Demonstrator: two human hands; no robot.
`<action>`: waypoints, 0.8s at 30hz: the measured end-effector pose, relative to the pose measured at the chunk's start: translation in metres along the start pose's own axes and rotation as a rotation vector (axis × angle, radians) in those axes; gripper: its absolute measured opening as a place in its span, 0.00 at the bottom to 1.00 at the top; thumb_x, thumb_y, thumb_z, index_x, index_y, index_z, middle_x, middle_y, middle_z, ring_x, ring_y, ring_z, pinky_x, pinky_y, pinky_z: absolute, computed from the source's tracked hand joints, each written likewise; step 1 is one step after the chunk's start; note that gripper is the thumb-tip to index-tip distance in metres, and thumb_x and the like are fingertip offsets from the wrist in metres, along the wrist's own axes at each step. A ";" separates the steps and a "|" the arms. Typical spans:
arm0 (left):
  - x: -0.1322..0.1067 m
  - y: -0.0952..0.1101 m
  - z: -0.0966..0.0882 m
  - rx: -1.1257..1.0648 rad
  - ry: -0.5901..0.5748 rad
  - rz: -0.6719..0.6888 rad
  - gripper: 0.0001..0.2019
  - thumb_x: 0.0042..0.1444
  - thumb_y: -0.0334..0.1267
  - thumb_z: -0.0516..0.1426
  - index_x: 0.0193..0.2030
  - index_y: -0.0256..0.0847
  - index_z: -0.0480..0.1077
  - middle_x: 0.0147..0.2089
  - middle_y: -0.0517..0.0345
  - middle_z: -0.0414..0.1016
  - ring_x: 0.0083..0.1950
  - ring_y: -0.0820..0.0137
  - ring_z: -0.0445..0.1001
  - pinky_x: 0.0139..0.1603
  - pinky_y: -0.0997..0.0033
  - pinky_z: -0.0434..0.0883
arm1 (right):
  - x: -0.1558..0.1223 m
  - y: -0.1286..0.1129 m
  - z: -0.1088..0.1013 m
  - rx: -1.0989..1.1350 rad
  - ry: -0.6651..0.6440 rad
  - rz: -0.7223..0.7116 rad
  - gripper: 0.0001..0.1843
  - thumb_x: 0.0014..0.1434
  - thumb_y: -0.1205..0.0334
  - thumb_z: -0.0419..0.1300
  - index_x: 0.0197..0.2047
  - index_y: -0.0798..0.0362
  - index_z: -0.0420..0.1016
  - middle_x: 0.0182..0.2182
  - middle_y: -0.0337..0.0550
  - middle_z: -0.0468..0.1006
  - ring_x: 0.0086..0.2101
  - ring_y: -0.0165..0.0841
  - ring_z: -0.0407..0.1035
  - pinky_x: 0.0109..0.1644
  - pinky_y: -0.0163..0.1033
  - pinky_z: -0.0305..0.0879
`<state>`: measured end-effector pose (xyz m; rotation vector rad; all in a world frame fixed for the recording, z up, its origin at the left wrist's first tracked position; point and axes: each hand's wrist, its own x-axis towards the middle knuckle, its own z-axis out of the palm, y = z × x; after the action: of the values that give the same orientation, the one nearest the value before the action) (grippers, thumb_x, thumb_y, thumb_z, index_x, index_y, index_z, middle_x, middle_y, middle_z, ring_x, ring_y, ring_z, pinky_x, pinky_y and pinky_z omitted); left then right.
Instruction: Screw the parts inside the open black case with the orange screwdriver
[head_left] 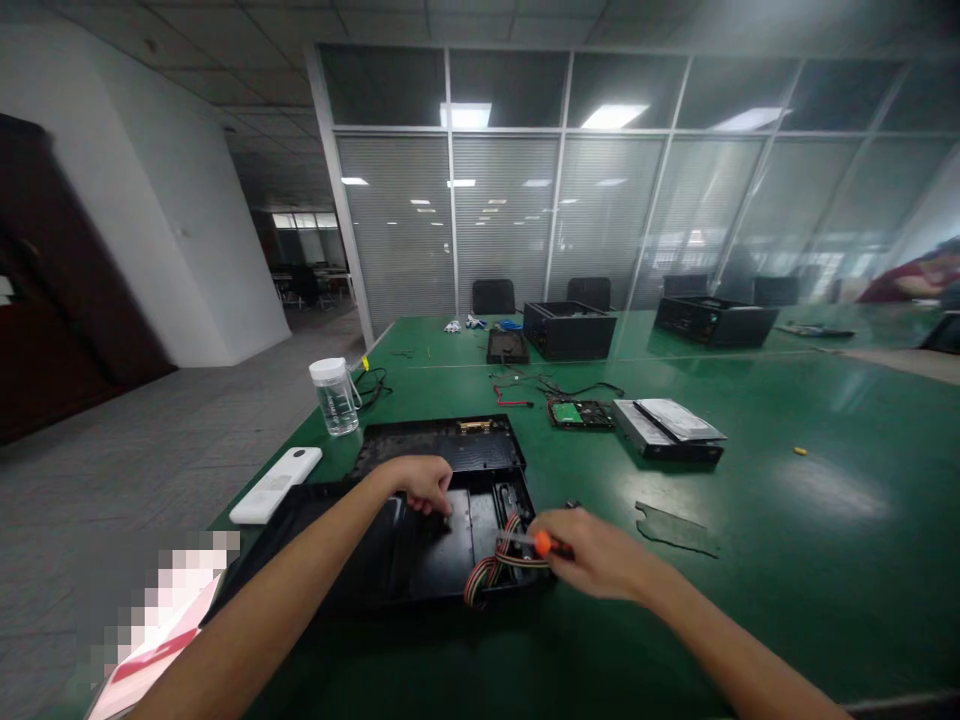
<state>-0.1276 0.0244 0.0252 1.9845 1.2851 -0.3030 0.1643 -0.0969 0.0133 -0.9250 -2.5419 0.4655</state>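
Note:
A black metal computer case (442,565), its inside exposed, lies in front of me. My left hand (427,483) is over its middle, thumb and fingers pinched together; whatever they hold, if anything, is too small to make out. At the case's right end, my right hand (600,553) is closed around a screwdriver (544,543) with an orange and black handle. Its shaft points left across a bundle of multicoloured wires (480,578) inside the case. Directly behind stands a black panel (442,445) with a gold-coloured part near its top edge.
A clear bottle (337,398) and a white power bank-like block (276,486) are at the left. Farther right lie a hard drive (577,413), a silver drive box (667,432) and a thin dark plate (675,528). Two black cases (570,332) stand at the back.

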 end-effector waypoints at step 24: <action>-0.101 0.046 -0.035 0.665 0.623 0.498 0.09 0.59 0.42 0.52 0.34 0.39 0.66 0.35 0.58 0.68 0.39 0.69 0.68 0.40 0.72 0.62 | 0.005 0.021 0.030 -0.374 0.052 0.138 0.09 0.55 0.64 0.55 0.41 0.52 0.67 0.38 0.43 0.70 0.37 0.33 0.67 0.40 0.37 0.62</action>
<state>-0.1420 -0.0310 0.1268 3.0531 1.0472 0.1835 0.1579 -0.0837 -0.0205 -1.2301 -2.5737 -0.0018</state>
